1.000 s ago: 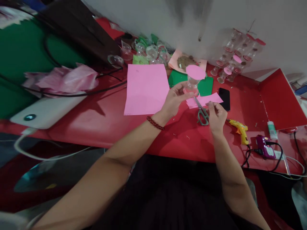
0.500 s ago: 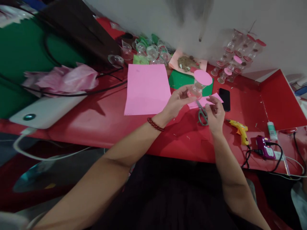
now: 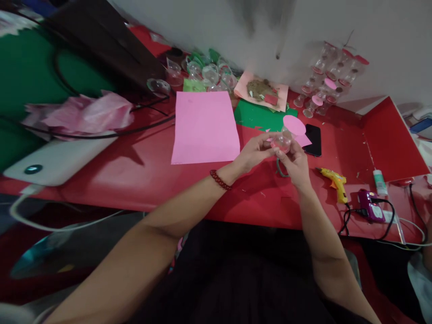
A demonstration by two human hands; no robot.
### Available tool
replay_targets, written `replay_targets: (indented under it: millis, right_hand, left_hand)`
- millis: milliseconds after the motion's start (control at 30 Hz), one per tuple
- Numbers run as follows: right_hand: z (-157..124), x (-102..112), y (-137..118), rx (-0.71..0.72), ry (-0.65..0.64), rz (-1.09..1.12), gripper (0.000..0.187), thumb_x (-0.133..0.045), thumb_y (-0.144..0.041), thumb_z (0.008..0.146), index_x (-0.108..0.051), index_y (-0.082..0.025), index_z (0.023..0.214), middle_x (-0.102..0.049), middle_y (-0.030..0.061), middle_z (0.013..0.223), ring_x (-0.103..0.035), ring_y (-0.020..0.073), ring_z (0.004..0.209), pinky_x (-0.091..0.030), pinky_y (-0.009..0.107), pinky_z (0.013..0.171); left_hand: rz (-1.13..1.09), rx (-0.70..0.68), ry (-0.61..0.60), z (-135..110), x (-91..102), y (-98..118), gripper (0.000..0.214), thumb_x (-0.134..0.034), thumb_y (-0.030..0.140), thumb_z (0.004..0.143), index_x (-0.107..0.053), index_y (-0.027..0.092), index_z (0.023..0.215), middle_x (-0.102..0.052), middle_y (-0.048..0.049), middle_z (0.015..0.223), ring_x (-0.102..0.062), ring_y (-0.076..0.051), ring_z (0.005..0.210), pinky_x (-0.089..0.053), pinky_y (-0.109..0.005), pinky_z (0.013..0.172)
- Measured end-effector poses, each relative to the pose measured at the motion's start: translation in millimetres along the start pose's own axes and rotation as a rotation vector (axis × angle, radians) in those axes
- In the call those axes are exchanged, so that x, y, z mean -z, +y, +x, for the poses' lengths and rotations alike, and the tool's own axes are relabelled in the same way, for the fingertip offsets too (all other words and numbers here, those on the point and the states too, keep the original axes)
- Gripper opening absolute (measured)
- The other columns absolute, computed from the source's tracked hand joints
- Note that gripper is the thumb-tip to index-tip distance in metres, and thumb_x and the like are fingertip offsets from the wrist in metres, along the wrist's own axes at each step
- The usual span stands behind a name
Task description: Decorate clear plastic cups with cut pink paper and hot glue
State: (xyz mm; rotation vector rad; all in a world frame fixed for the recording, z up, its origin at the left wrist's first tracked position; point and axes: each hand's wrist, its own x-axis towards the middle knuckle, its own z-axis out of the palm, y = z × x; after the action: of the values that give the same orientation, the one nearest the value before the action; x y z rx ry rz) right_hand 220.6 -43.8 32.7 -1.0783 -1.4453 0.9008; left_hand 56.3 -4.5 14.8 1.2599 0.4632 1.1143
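Both hands hold a clear plastic hourglass (image 3: 282, 142) shape with a round pink paper disc (image 3: 294, 125) on its upper end. My left hand (image 3: 254, 151) grips its lower part from the left, fingers closed on the rim. From the right, my right hand (image 3: 295, 164) pinches the same lower part. Beneath the hands lie green-handled scissors (image 3: 280, 169), mostly hidden. A pink paper piece (image 3: 305, 139) shows behind the right hand. To the left lies a large pink sheet (image 3: 205, 128).
A yellow glue gun (image 3: 335, 182), a purple power adapter (image 3: 370, 206) and a glue bottle (image 3: 380, 182) are on the right. A black phone (image 3: 313, 140) lies behind the hands. Joined clear cups (image 3: 320, 92) stand by the wall; loose cups (image 3: 211, 73) are piled at the back.
My right hand has moved up and left from above the scissors and now grips the plastic hourglass too. The hourglass has shifted slightly right and down, its disc tilting toward the right.
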Motion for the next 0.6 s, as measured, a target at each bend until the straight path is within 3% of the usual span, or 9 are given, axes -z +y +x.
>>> replay_targets:
  millis: [200, 400, 500, 600]
  right_hand:
    - [1.5, 0.6, 3.2, -0.082, -0.027, 0.132, 0.059, -0.084, -0.07, 0.079, -0.074, -0.032, 0.124, -0.077, 0.0064, 0.137, -0.072, 0.0283, 0.129, -0.06, 0.053, 0.114]
    - [-0.9, 0.4, 7.8, -0.077, 0.048, 0.096, 0.057, -0.087, -0.067, 0.076, -0.074, -0.029, 0.118, -0.079, 0.0079, 0.13, -0.073, 0.028, 0.124, -0.059, 0.05, 0.114]
    - [1.0, 1.8, 13.2, -0.108, 0.108, 0.111, 0.064, -0.085, -0.068, 0.077, -0.072, -0.03, 0.127, -0.076, 0.0087, 0.137, -0.072, 0.0281, 0.127, -0.059, 0.049, 0.113]
    - [4.3, 6.7, 20.4, -0.111, 0.245, 0.103, 0.06, -0.083, -0.063, 0.078, -0.072, -0.029, 0.125, -0.076, 0.0098, 0.137, -0.072, 0.0269, 0.127, -0.057, 0.049, 0.113]
  left_hand:
    - [-0.012, -0.028, 0.044, -1.0, -0.5, 9.2, 0.049, -0.083, 0.05, 0.089, -0.077, 0.029, 0.132, -0.083, -0.0059, 0.123, -0.079, -0.021, 0.107, -0.064, -0.037, 0.099]
    - [0.129, -0.042, 0.003, -3.3, 2.4, 1.8, 0.053, -0.082, 0.043, 0.092, -0.071, 0.026, 0.141, -0.083, -0.0028, 0.095, -0.076, -0.015, 0.083, -0.063, -0.032, 0.083]
    - [0.34, -0.114, 0.082, -3.4, 5.2, -3.8, 0.059, -0.073, 0.044, 0.098, -0.06, 0.024, 0.152, -0.082, -0.0033, 0.092, -0.076, -0.016, 0.082, -0.062, -0.031, 0.081]
    - [0.782, -0.24, 0.169, -1.4, 12.4, -8.2, 0.051, -0.068, 0.036, 0.099, -0.064, 0.019, 0.147, -0.083, -0.0077, 0.096, -0.078, -0.021, 0.087, -0.062, -0.036, 0.087]
